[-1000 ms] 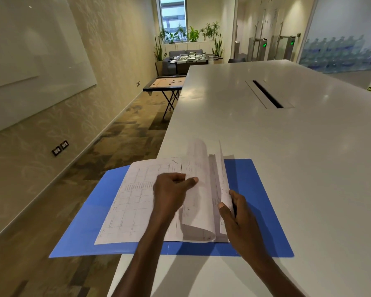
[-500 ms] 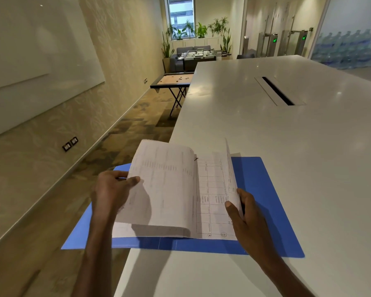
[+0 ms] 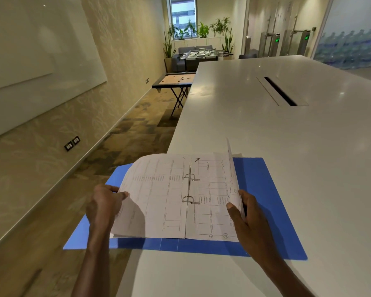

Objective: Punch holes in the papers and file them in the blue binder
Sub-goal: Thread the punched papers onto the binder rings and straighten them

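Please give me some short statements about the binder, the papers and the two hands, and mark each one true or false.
1. The blue binder lies open on the white table. True.
2. The printed paper sheets sit on two metal rings. True.
3. The left hand rests flat on the table. False: it holds the left pages' edge.
4. The right hand holds a hole punch. False: it holds the right pages' edge.
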A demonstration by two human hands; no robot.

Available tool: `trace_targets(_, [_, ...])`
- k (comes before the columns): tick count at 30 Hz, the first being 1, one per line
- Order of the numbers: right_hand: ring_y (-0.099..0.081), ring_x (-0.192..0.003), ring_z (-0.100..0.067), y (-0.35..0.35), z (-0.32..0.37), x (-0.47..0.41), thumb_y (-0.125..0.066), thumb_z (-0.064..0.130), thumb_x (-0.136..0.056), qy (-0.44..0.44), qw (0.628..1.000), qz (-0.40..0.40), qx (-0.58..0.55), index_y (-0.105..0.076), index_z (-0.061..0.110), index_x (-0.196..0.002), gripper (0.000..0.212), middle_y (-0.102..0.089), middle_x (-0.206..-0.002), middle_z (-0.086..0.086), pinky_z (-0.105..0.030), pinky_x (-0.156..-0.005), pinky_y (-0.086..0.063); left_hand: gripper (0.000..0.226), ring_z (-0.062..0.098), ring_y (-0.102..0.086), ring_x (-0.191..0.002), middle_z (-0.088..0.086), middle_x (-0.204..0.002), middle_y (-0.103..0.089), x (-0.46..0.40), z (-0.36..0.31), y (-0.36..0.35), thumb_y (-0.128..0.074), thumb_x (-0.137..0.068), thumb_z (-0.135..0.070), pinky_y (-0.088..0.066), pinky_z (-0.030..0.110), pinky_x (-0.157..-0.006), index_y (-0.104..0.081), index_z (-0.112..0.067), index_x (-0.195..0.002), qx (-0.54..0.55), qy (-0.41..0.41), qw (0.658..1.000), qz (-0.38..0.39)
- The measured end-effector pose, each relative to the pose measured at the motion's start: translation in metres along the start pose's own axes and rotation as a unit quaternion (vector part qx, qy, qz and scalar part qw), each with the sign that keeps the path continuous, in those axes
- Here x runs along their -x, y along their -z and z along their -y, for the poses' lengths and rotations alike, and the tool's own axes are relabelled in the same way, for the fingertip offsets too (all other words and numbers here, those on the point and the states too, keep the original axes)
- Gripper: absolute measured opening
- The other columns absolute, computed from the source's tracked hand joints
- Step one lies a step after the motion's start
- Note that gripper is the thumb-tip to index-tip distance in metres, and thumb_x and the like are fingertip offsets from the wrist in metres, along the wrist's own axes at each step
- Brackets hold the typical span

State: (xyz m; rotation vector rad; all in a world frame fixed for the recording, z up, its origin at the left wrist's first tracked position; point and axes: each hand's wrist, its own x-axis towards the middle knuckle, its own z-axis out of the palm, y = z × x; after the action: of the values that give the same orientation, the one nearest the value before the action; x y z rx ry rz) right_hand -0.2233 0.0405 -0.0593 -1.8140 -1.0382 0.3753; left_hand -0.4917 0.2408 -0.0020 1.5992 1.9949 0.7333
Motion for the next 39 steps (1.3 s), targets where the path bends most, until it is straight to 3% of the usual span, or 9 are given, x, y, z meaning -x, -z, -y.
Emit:
trace_targets(5, [-0.061, -0.1, -0.017, 0.001, 0.001, 0.0, -0.041, 0.06, -0.079, -0.004, 1.0, 0.0, -0.001, -0.038, 0.024, -0.131, 0.063, -0.054, -0.126, 0.004, -0.028, -0.075, -0.058, 0.026, 0.024, -0.057, -0.069, 0.006, -0.083, -0.065, 0.002, 0.005, -0.01, -0.08, -0.076, -0.03, -0.052, 0.039, -0.064, -0.073, -0.015, -0.097, -0.049, 0.012, 0.999, -0.002])
trace_targets(9, [-0.061, -0.102, -0.014, 0.002, 0.004, 0.001, -0.041, 0.061, -0.084, 0.002, 1.0, 0.005, -0.004, -0.038, 0.022, -0.133, 0.062, -0.054, -0.126, 0.004, -0.023, -0.072, -0.057, 0.039, 0.034, -0.063, -0.096, 0.012, -0.108, -0.069, 0.004, -0.001, -0.008, -0.081, -0.075, -0.03, -0.049, 0.04, -0.076, -0.07, -0.013, -0.109, -0.07, 0.011, 0.997, 0.004])
trace_targets(14, [-0.059, -0.105, -0.017, 0.003, 0.007, 0.003, -0.039, 0.067, -0.079, -0.005, 1.0, 0.006, -0.002, -0.037, 0.025, -0.133, 0.068, -0.054, -0.127, 0.005, -0.037, -0.081, -0.058, 0.015, 0.02, -0.056, -0.068, 0.001, -0.079, -0.064, 0.016, -0.02, -0.008, -0.075, -0.081, -0.032, -0.049, 0.039, -0.068, -0.068, -0.02, -0.078, -0.021, -0.039, 0.998, -0.034])
trace_targets(18, [-0.06, -0.105, -0.017, 0.003, 0.01, 0.003, -0.041, 0.062, -0.079, -0.009, 1.0, 0.007, -0.007, -0.038, 0.023, -0.133, 0.067, -0.054, -0.127, 0.003, -0.036, -0.08, -0.059, 0.031, 0.018, -0.066, -0.071, 0.001, -0.086, -0.073, 0.03, -0.042, -0.013, -0.076, -0.079, -0.038, -0.056, 0.035, -0.071, -0.074, -0.017, -0.101, 0.081, -0.09, 0.993, -0.009])
trace_targets(21, [-0.06, -0.106, -0.019, 0.004, 0.011, 0.004, -0.038, 0.073, -0.074, -0.015, 1.0, 0.006, -0.01, -0.037, 0.025, -0.132, 0.075, -0.053, -0.128, 0.004, -0.042, -0.081, -0.058, 0.025, 0.01, -0.065, -0.074, -0.004, -0.086, -0.073, 0.057, -0.068, -0.023, -0.074, -0.081, -0.036, -0.048, 0.023, -0.064, -0.074, -0.018, -0.099, 0.114, -0.147, 0.982, 0.024])
trace_targets(25, [-0.06, -0.105, -0.02, 0.004, 0.012, 0.003, -0.045, 0.061, -0.084, -0.02, 1.0, 0.002, -0.005, -0.037, 0.025, -0.132, 0.061, -0.053, -0.127, 0.003, -0.041, -0.081, -0.058, 0.022, 0.007, -0.068, -0.074, -0.003, -0.084, -0.073, 0.098, -0.097, -0.053, -0.072, -0.084, -0.031, -0.047, 0.011, -0.054, -0.073, -0.015, -0.099, 0.178, -0.189, 0.956, 0.137])
trace_targets(29, [-0.057, -0.11, -0.02, 0.004, 0.015, 0.003, -0.05, 0.044, -0.09, -0.025, 1.0, -0.007, -0.004, -0.038, 0.023, -0.134, 0.051, -0.053, -0.129, 0.0, -0.041, -0.086, -0.056, 0.029, 0.003, -0.069, -0.07, -0.004, -0.082, -0.074, 0.131, -0.111, -0.087, -0.071, -0.083, -0.038, -0.056, 0.021, -0.065, -0.073, -0.014, -0.099, 0.164, -0.207, 0.938, 0.226])
trace_targets(36, [-0.057, -0.112, -0.023, 0.004, 0.019, 0.004, -0.055, 0.026, -0.092, -0.018, 0.999, -0.022, 0.015, -0.043, 0.015, -0.132, 0.043, -0.058, -0.123, -0.006, -0.043, -0.094, -0.051, 0.048, 0.015, -0.072, -0.076, 0.009, -0.088, -0.075, 0.152, -0.121, -0.112, -0.076, -0.077, -0.044, -0.057, 0.027, -0.076, -0.068, -0.009, -0.109, 0.16, -0.166, 0.926, 0.299])
trace_targets(39, [-0.054, -0.116, -0.024, 0.004, 0.018, 0.004, -0.056, 0.026, -0.092, -0.018, 0.999, -0.014, 0.022, -0.041, 0.014, -0.134, 0.046, -0.056, -0.126, -0.006, -0.043, -0.096, -0.049, 0.037, 0.019, -0.068, -0.067, 0.011, -0.075, -0.07, 0.154, -0.121, -0.114, -0.075, -0.08, -0.035, -0.053, 0.027, -0.069, -0.07, -0.001, -0.092, 0.184, -0.155, 0.917, 0.319])
